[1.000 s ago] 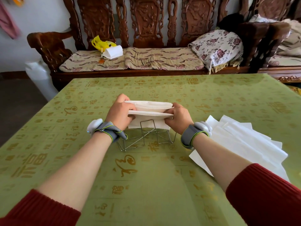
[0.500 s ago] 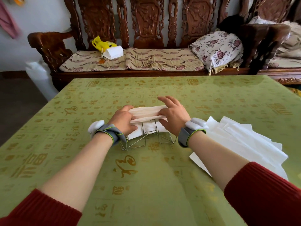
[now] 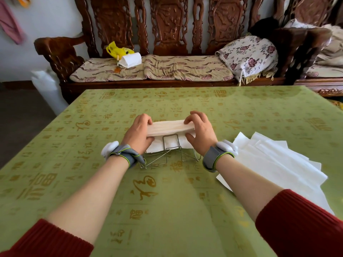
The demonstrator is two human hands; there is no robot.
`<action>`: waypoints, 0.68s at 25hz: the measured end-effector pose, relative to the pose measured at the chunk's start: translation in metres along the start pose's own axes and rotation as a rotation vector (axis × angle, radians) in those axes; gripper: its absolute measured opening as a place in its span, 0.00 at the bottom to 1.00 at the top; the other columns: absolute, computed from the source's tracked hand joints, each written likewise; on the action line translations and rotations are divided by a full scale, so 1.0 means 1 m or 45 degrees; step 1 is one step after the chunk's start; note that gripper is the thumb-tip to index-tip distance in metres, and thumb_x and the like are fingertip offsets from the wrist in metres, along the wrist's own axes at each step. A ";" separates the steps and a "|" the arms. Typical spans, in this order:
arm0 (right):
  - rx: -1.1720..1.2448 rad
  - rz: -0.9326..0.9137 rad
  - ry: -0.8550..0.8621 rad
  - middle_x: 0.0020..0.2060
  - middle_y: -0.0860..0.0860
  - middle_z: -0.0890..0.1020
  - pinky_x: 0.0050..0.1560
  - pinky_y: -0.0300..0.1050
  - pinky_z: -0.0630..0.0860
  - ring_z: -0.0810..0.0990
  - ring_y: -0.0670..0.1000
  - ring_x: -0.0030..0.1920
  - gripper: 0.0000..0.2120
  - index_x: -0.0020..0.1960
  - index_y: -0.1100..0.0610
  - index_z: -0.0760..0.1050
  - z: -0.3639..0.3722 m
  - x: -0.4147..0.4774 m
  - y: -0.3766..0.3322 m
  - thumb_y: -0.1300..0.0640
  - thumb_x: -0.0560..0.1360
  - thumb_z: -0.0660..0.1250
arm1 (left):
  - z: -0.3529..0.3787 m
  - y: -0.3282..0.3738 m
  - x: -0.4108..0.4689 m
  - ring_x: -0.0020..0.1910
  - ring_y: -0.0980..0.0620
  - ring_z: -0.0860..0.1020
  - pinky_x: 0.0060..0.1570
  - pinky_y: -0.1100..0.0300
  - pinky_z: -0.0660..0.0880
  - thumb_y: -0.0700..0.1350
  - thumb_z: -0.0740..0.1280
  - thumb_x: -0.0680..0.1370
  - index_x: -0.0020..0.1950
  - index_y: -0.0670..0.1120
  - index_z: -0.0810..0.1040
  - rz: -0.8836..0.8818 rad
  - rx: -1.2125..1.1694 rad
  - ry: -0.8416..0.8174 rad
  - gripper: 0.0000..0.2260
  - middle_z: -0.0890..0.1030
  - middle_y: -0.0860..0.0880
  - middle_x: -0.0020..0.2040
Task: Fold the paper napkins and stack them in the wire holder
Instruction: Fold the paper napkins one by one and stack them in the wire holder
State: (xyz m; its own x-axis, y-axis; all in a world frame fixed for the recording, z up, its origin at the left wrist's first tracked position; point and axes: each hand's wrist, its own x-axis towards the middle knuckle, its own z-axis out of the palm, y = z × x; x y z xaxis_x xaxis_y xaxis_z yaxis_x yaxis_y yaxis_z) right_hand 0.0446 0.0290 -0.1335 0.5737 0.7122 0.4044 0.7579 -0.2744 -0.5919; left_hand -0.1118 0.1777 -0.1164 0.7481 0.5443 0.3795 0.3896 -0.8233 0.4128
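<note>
Left hand (image 3: pixel 138 133) and right hand (image 3: pixel 199 130) pinch the folded napkins' (image 3: pixel 169 127) 2 ends; uneven pressing could tip the wire holder (image 3: pixel 170 145) just beneath.

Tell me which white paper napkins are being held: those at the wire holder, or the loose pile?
The folded white paper napkins at the metal wire holder: left hand and right hand grip their ends. The flat pile lies unheld.

L hand (image 3: pixel 138 131) & R hand (image 3: pixel 200 131) grip folded napkins (image 3: pixel 169 127) standing in wire holder (image 3: pixel 170 154) on table (image 3: pixel 167 201)
</note>
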 end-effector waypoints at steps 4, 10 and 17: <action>0.047 0.298 0.110 0.60 0.52 0.68 0.59 0.42 0.68 0.71 0.51 0.58 0.30 0.68 0.51 0.64 -0.004 -0.023 -0.001 0.56 0.69 0.71 | 0.008 -0.001 -0.009 0.62 0.45 0.70 0.61 0.54 0.68 0.40 0.74 0.68 0.70 0.45 0.63 -0.184 -0.069 0.041 0.34 0.68 0.44 0.66; 0.074 0.511 0.023 0.42 0.53 0.74 0.39 0.43 0.59 0.74 0.55 0.50 0.09 0.49 0.59 0.78 0.003 -0.027 0.005 0.56 0.77 0.61 | 0.028 -0.001 -0.026 0.66 0.42 0.69 0.62 0.52 0.66 0.45 0.65 0.77 0.71 0.39 0.61 -0.643 -0.345 0.088 0.26 0.71 0.41 0.67; 0.009 0.438 -0.185 0.45 0.55 0.74 0.41 0.42 0.63 0.71 0.55 0.44 0.08 0.48 0.60 0.70 0.010 -0.007 0.006 0.59 0.72 0.65 | 0.028 -0.010 0.002 0.65 0.40 0.69 0.60 0.52 0.67 0.48 0.64 0.77 0.71 0.41 0.61 -0.622 -0.126 -0.039 0.25 0.68 0.39 0.67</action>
State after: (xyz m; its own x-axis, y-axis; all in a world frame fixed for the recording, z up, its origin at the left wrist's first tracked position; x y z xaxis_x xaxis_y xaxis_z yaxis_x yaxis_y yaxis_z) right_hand 0.0419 0.0291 -0.1471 0.7442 0.6634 0.0781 0.5259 -0.5098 -0.6808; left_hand -0.0989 0.1819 -0.1433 0.5068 0.8564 0.0982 0.6467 -0.4531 0.6136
